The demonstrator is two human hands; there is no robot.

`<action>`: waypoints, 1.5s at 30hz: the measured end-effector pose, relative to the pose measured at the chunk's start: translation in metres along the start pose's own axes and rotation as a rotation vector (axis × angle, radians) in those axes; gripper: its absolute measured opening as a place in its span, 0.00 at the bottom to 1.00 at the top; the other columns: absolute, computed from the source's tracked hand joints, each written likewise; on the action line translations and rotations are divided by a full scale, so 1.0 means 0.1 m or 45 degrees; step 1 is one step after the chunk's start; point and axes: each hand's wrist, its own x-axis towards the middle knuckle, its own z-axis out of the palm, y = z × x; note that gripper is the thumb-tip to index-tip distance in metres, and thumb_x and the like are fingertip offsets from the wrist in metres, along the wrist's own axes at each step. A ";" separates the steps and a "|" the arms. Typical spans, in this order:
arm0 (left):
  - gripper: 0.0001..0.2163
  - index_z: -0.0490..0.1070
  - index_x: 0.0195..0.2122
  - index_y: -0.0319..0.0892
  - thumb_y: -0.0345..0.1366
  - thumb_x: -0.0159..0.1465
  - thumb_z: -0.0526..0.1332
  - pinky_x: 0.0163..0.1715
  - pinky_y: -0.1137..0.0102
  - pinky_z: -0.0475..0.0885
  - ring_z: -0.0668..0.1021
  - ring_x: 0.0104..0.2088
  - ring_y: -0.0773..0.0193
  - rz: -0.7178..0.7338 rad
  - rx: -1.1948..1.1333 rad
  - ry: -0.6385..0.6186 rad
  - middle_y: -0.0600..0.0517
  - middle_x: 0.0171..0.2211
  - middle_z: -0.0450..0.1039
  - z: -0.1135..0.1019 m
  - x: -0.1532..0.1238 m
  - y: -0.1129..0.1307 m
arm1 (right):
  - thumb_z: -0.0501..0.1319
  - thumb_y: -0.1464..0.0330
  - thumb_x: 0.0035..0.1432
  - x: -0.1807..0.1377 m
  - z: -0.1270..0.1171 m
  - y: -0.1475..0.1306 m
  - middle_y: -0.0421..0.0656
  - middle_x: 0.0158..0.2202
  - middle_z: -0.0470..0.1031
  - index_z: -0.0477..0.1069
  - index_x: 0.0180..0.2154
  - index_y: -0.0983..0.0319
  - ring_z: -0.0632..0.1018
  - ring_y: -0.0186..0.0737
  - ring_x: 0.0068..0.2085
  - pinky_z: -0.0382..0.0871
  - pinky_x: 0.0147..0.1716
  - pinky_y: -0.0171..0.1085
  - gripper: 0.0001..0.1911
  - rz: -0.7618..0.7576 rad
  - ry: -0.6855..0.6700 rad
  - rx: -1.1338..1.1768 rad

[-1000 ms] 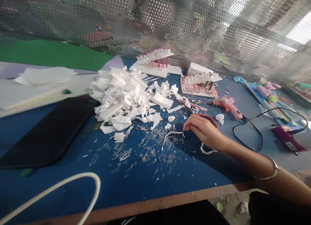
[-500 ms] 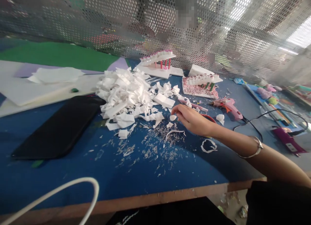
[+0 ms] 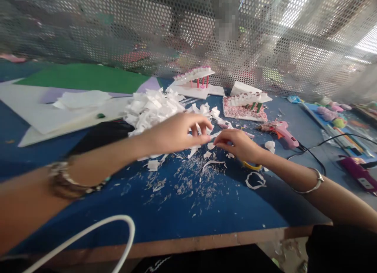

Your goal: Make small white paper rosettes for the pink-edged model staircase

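My left hand [image 3: 184, 132] reaches in over the front of a heap of white torn paper scraps [image 3: 153, 106]. Its fingers are curved and apart, with nothing visible between them, and the thumb tip is close to my right fingertips. My right hand [image 3: 240, 143] is low over the table, thumb and fingers drawn together; whether a scrap is pinched there is hidden. A small white piece [image 3: 211, 146] is just below those fingertips. A thin curled white strip [image 3: 213, 163] lies among fine shavings in front. Partly under my right hand is a yellow ring-shaped handle [image 3: 251, 165].
Behind stand two white models, one on red posts [image 3: 194, 82], one on a pink-speckled base [image 3: 246, 106]. To the right are a pink glue gun [image 3: 284, 133] with black cord and a purple power strip [image 3: 357, 173]. A white cable [image 3: 129, 233] loops at the front left.
My left hand has come in from the left, now covering part of the paper heap and the black object. My right hand stays near the same spot. The view has shifted slightly.
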 end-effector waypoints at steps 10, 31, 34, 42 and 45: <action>0.11 0.69 0.36 0.36 0.38 0.61 0.53 0.29 0.70 0.61 0.71 0.34 0.60 0.081 0.337 -0.185 0.45 0.34 0.69 0.56 0.18 -0.14 | 0.51 0.66 0.59 -0.44 -0.29 0.08 0.38 0.20 0.63 0.60 0.21 0.62 0.63 0.29 0.23 0.54 0.23 0.31 0.15 0.292 0.235 -0.172; 0.12 0.73 0.38 0.42 0.40 0.61 0.54 0.27 0.76 0.65 0.70 0.30 0.71 -0.065 -0.761 -0.174 0.49 0.39 0.65 0.59 0.01 -0.13 | 0.55 0.70 0.49 -0.71 -0.24 0.03 0.42 0.30 0.73 0.64 0.39 0.61 0.69 0.34 0.24 0.55 0.23 0.34 0.12 0.595 -0.041 -0.601; 0.11 0.73 0.37 0.42 0.41 0.60 0.55 0.28 0.75 0.65 0.70 0.31 0.69 -0.080 -0.763 -0.189 0.49 0.40 0.68 0.59 0.02 -0.14 | 0.55 0.70 0.49 -0.59 -0.32 -0.04 0.40 0.29 0.72 0.63 0.38 0.60 0.69 0.34 0.24 0.54 0.23 0.34 0.11 0.497 -0.040 -0.544; 0.16 0.65 0.46 0.41 0.41 0.59 0.57 0.35 0.72 0.68 0.74 0.34 0.66 -0.175 -0.954 -0.129 0.51 0.33 0.71 0.63 0.00 -0.12 | 0.55 0.70 0.49 -0.06 -0.10 0.10 0.42 0.29 0.71 0.63 0.39 0.61 0.68 0.35 0.26 0.52 0.22 0.34 0.12 0.330 -0.086 -0.464; 0.16 0.62 0.49 0.42 0.39 0.60 0.56 0.37 0.71 0.68 0.74 0.36 0.66 -0.162 -1.076 -0.029 0.50 0.36 0.70 0.64 0.01 -0.12 | 0.55 0.69 0.51 0.00 -0.07 0.12 0.45 0.33 0.71 0.64 0.39 0.62 0.70 0.37 0.30 0.55 0.25 0.34 0.11 0.290 -0.098 -0.449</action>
